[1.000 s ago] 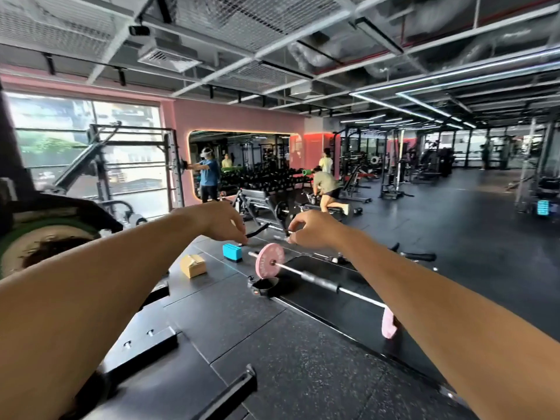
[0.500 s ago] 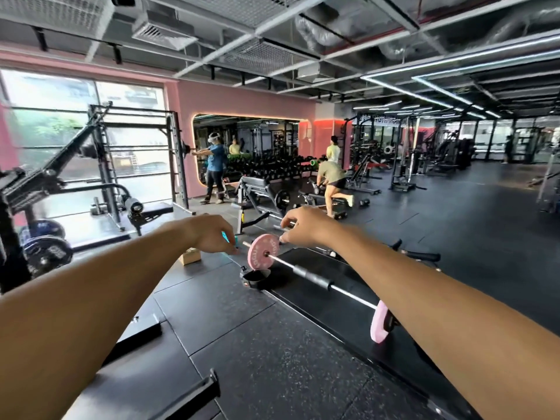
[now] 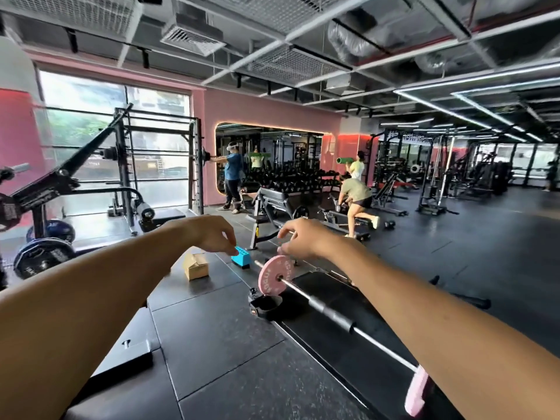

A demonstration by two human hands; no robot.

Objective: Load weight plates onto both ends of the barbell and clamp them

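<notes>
A barbell (image 3: 333, 313) lies on the black floor mat, running from centre to lower right. A pink weight plate (image 3: 274, 272) sits on its far end and another pink plate (image 3: 418, 395) on its near end, partly hidden by my right forearm. A black clamp (image 3: 265, 303) lies on the floor just below the far plate. Both my arms reach forward. My left hand (image 3: 212, 234) hovers with fingers loosely curled, its tips over a blue box (image 3: 241, 257). My right hand (image 3: 306, 237) hangs just above the far plate, fingers apart and holding nothing.
A small cardboard box (image 3: 196, 266) stands left of the blue box. A bench (image 3: 272, 204) and dumbbell rack stand behind the barbell, with people exercising there. A plate-loaded machine and dark plates (image 3: 42, 259) stand at the left. Open floor stretches to the right.
The view has swung and drawn closer to the barbell. Both hands stay stretched out, now lower against the scene, with the right hand just above the far pink plate.
</notes>
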